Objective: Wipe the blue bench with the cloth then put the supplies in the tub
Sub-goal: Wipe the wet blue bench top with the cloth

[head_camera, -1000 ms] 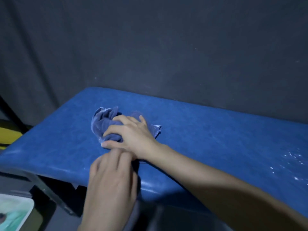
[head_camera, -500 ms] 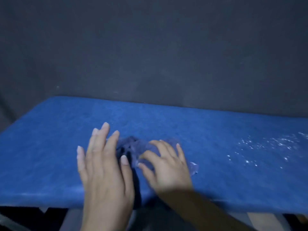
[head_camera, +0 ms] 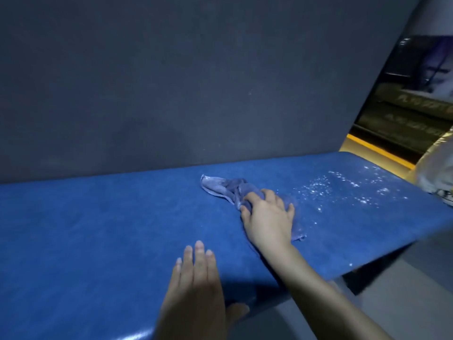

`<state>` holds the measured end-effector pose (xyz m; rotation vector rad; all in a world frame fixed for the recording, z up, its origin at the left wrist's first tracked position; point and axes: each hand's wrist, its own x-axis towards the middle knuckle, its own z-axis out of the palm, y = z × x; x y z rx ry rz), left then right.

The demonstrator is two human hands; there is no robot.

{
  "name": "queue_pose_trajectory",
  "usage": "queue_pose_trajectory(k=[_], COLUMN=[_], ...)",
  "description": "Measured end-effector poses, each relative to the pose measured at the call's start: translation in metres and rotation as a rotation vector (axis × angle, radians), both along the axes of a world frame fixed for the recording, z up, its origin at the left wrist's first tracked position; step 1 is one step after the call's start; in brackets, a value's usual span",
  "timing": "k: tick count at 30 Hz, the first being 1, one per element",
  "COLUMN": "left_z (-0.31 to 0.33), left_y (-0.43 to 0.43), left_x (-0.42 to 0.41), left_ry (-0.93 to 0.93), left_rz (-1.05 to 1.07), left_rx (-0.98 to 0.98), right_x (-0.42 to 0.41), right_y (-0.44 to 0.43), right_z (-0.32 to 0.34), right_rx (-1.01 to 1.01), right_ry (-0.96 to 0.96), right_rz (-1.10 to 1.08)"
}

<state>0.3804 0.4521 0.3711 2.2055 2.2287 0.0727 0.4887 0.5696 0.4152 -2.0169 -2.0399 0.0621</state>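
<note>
The blue bench (head_camera: 110,217) runs across the view in front of a dark wall. A crumpled blue cloth (head_camera: 225,187) lies on its right half, and my right hand (head_camera: 268,218) presses down on it, fingers curled into the fabric. White powdery specks (head_camera: 343,185) are scattered on the bench just right of the cloth. My left hand (head_camera: 196,285) rests flat on the bench's front edge, fingers together, holding nothing. No tub is in view.
A dark wall (head_camera: 171,82) stands right behind the bench. Past the bench's right end are a crinkled plastic bag (head_camera: 438,168), a yellow strip (head_camera: 377,150) on the floor and dark stacked items (head_camera: 416,106). Grey floor (head_camera: 404,290) lies below the front edge.
My right hand has slid the cloth to the right along the bench, close to the white specks. My left hand has let go of the cloth and stays behind at the front edge.
</note>
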Motion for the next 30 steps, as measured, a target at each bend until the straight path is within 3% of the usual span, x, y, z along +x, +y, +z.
queue_pose_trajectory(k=[2, 4, 7, 9, 11, 15, 22, 26, 30], left_z=[0.007, 0.012, 0.054, 0.051, 0.062, 0.066, 0.073, 0.072, 0.061], left_y=[0.004, 0.006, 0.004, 0.01, 0.006, 0.006, 0.013, 0.026, 0.052], left_x=[-0.002, -0.004, 0.006, 0.008, 0.014, 0.017, 0.02, 0.034, 0.059], left_ry=[0.044, 0.085, 0.2, 0.222, 0.198, 0.26, 0.268, 0.2, 0.088], left_rz=[-0.051, -0.079, -0.039, -0.087, -0.044, -0.042, 0.037, 0.105, -0.011], left_rx=[0.024, 0.016, -0.291, -0.109, -0.228, -0.259, -0.382, -0.27, -0.206], right_x=[-0.009, -0.012, 0.006, 0.037, 0.074, 0.108, 0.047, 0.034, 0.059], right_y=[-0.01, -0.019, -0.013, 0.008, 0.028, 0.04, 0.009, 0.009, 0.029], right_z=[-0.005, -0.01, -0.007, -0.004, 0.0, 0.002, -0.006, -0.007, -0.005], right_rx=[0.035, 0.202, 0.096, 0.053, 0.043, 0.005, 0.096, 0.107, 0.073], right_ry=[-0.004, -0.008, 0.023, 0.019, 0.027, 0.038, 0.048, 0.029, 0.055], right_rz=[0.042, 0.113, 0.212, 0.147, 0.014, -0.094, 0.125, 0.253, 0.217])
